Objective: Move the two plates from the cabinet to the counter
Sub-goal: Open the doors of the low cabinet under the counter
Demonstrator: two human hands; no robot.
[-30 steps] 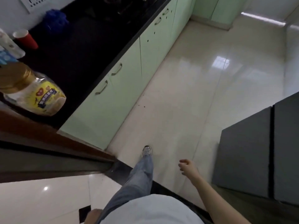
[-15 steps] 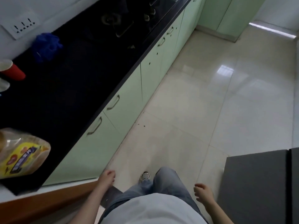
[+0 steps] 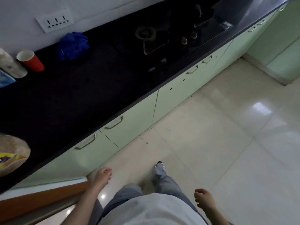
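My left hand (image 3: pixel 102 176) hangs at seven o'clock, fingers loosely curled, empty, just beside the end of the green cabinets (image 3: pixel 129 127). My right hand (image 3: pixel 203 199) hangs at five o'clock, fingers loosely bent, also empty. The black counter (image 3: pixel 81 95) runs on a long diagonal from eight o'clock up to one o'clock, the cabinet doors shut beneath it. No plates show, so I cannot tell where they are. A red cup (image 3: pixel 30 60) stands at ten o'clock.

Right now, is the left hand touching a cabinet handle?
Apart. The head view shows the left hand hanging empty over the floor, with pale cabinet door showing between it and the nearest handle.
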